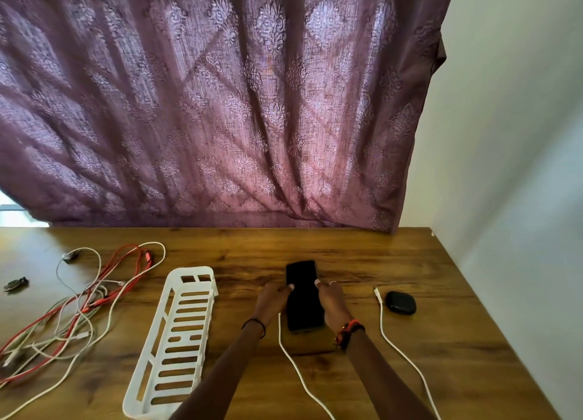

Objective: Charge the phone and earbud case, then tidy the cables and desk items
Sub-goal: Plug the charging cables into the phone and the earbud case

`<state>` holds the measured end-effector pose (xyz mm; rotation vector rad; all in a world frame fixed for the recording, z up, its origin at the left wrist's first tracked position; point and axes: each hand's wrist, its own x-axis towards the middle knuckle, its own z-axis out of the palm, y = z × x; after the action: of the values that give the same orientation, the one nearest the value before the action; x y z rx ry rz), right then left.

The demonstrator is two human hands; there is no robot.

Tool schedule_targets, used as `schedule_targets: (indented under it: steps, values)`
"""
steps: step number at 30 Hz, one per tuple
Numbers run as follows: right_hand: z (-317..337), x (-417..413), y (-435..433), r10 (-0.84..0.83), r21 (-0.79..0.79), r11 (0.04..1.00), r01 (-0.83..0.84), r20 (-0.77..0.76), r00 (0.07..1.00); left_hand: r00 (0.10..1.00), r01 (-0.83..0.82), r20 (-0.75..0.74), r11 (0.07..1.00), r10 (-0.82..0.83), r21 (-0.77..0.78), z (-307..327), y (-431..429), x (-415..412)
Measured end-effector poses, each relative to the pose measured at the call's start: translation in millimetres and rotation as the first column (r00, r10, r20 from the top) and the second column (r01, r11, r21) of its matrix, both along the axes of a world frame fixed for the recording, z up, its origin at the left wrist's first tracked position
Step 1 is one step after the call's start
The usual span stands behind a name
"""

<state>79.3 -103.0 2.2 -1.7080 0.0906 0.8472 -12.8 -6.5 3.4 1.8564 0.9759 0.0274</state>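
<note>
Both hands, left [273, 296] and right [331, 296], pinch the phone [303, 293] by its long edges; rigid, slick glass, likely fragile, so edges suit.

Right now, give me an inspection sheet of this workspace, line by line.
Surface: wooden desk, wood-grain top.
Job's things: black phone, screen dark; black earbud case, closed, apart from the nearest cable's plug.
Clutter: white slotted tray; small dark object at far left.
Hands: left hand and right hand grip the phone's sides.
Cables: tangle of red and white cables; two white charging cables flank the phone.
Surroundings: purple curtain; white wall.
</note>
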Motion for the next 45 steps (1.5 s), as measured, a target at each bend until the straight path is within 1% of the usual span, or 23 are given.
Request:
schedule_targets:
  steps: [4, 7, 11, 13, 15, 16, 17, 18, 19, 20, 21, 22, 25, 28, 31, 33, 34, 36, 38, 39, 41, 43, 45]
  values:
    - [-1, -1, 3, 0.005, 0.187, 0.982, 0.024, -0.148, 0.989, 0.990, -0.102, 0.073, 0.968, 0.121, -0.230, 5, 18, 2]
    - [8, -2, 5, 0.078, 0.331, 0.943, -0.016, -0.175, 0.981, 0.974, -0.104, 0.147, 0.919, 0.171, -0.381, 27, 18, -3]
    - [22, -4, 10, 0.096, 0.399, 0.917, -0.026, -0.157, 0.983, 0.925, -0.154, 0.211, 0.821, 0.315, -0.549, 43, 22, -16]
    - [20, -4, 13, 0.055, 0.375, 0.927, 0.002, -0.142, 0.988, 0.898, -0.169, 0.246, 0.802, 0.365, -0.573, 48, 28, -20]
    - [12, -5, 15, 0.036, 0.272, 0.962, -0.013, -0.078, 0.996, 0.870, -0.189, 0.267, 0.781, 0.415, -0.595, 52, 36, -22]
    - [6, -9, 15, 0.066, 0.177, 0.982, -0.066, 0.007, 0.998, 0.857, -0.194, 0.279, 0.773, 0.434, -0.605, 53, 40, -24]
    - [-1, -11, 15, 0.142, 0.051, 0.988, -0.149, 0.126, 0.982, 0.838, -0.206, 0.287, 0.757, 0.463, -0.620, 55, 42, -25]
    - [-6, -15, 14, 0.265, -0.111, 0.963, -0.244, 0.255, 0.930, 0.822, -0.223, 0.290, 0.745, 0.490, -0.628, 54, 46, -26]
    - [-11, -21, 14, 0.400, -0.262, 0.910, -0.322, 0.352, 0.846, 0.808, -0.235, 0.293, 0.736, 0.511, -0.635, 55, 47, -27]
    - [-14, -28, 14, 0.507, -0.373, 0.853, -0.365, 0.423, 0.751, 0.801, -0.243, 0.295, 0.733, 0.521, -0.635, 56, 49, -28]
    - [-17, -34, 15, 0.555, -0.411, 0.826, -0.386, 0.471, 0.686, 0.796, -0.243, 0.299, 0.729, 0.527, -0.640, 56, 50, -29]
    - [-20, -39, 16, 0.557, -0.403, 0.827, -0.391, 0.502, 0.662, 0.794, -0.238, 0.303, 0.728, 0.527, -0.643, 55, 50, -30]
    - [-26, -45, 21, 0.533, -0.373, 0.844, -0.385, 0.510, 0.675, 0.779, -0.227, 0.316, 0.714, 0.542, -0.662, 52, 50, -34]
    - [-31, -45, 25, 0.568, -0.413, 0.819, -0.399, 0.482, 0.667, 0.756, -0.253, 0.307, 0.690, 0.578, -0.678, 48, 51, -37]
    - [-28, -42, 25, 0.547, -0.414, 0.831, -0.372, 0.484, 0.682, 0.745, -0.249, 0.305, 0.672, 0.593, -0.698, 48, 52, -38]
    - [-22, -38, 22, 0.497, -0.366, 0.862, -0.350, 0.477, 0.725, 0.741, -0.234, 0.307, 0.658, 0.597, -0.716, 50, 53, -38]
    - [-17, -37, 19, 0.448, -0.315, 0.890, -0.331, 0.456, 0.769, 0.737, -0.228, 0.307, 0.649, 0.602, -0.725, 51, 53, -37]
    - [-5, -33, 15, 0.299, -0.160, 0.953, -0.256, 0.391, 0.870, 0.724, -0.220, 0.303, 0.623, 0.620, -0.751, 55, 53, -37]
    - [9, -27, 10, 0.165, 0.030, 0.983, -0.179, 0.263, 0.951, 0.704, -0.217, 0.297, 0.595, 0.644, -0.774, 61, 52, -35]
    - [15, -23, 9, 0.127, 0.118, 0.981, -0.153, 0.206, 0.970, 0.694, -0.222, 0.291, 0.580, 0.659, -0.784, 63, 52, -34]
    - [31, -16, 5, 0.075, 0.241, 0.964, -0.109, 0.147, 0.986, 0.669, -0.235, 0.288, 0.563, 0.685, -0.793, 69, 50, -32]
    - [48, -10, 2, 0.033, 0.308, 0.948, -0.078, 0.148, 0.988, 0.651, -0.236, 0.290, 0.551, 0.701, -0.801, 71, 51, -30]
    - [69, -8, -3, 0.024, 0.348, 0.933, -0.090, 0.189, 0.982, 0.633, -0.235, 0.287, 0.531, 0.719, -0.814, 75, 51, -27]
